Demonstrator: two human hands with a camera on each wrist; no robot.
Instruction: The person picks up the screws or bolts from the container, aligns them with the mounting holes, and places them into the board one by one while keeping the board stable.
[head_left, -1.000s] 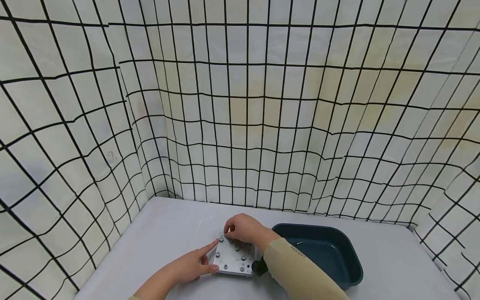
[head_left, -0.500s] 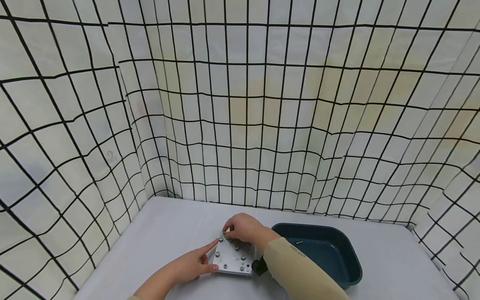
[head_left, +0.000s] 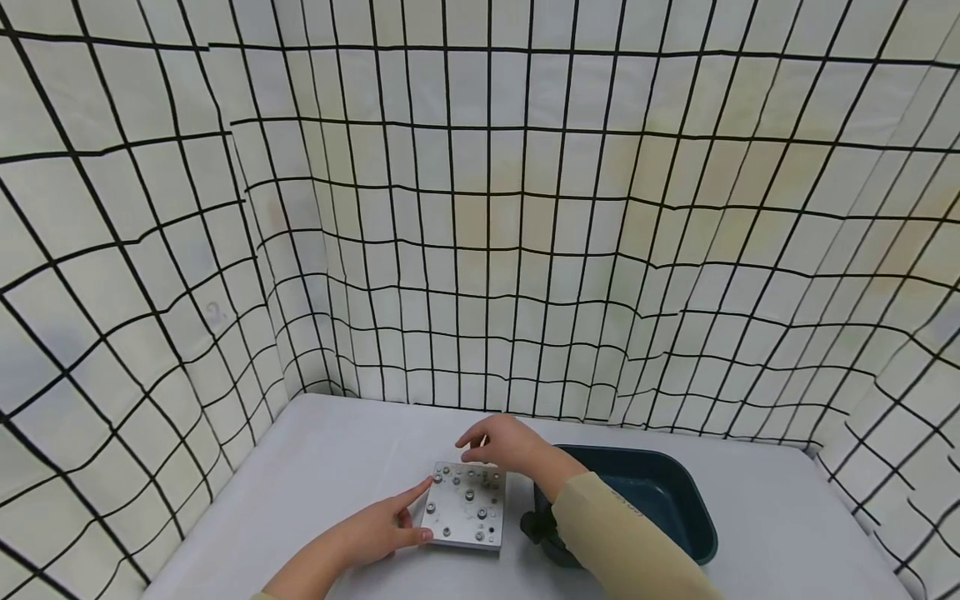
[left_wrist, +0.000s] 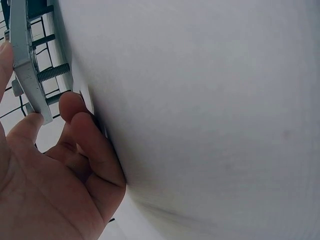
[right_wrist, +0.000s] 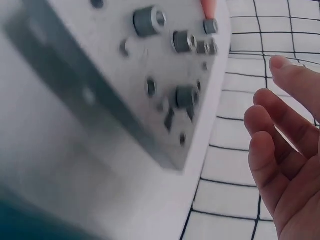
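A thick silver metal plate [head_left: 455, 515] lies on the white table, studded with several socket-head bolts [head_left: 469, 495]. In the left wrist view, threaded bolt ends [left_wrist: 52, 73] stick out beneath it. My left hand [head_left: 375, 529] grips the plate's left side, index finger at the far corner and thumb at the near corner; its other fingers are bent low by the table. Just above the plate's far edge hovers my right hand [head_left: 510, 442], apart from it. Its fingers [right_wrist: 262, 150] are loosely bent, with nothing seen between them.
A dark teal tray [head_left: 678, 500] stands right of the plate, partly hidden by my right sleeve [head_left: 622, 542]. A black device [head_left: 536, 525] sits at my right wrist. White walls with black grid lines [head_left: 487, 250] enclose the table at the back and sides.
My right hand has lifted off the plate's far left corner and moved slightly right, its fingers spreading. Bolts there now show. The left hand stays on the plate.
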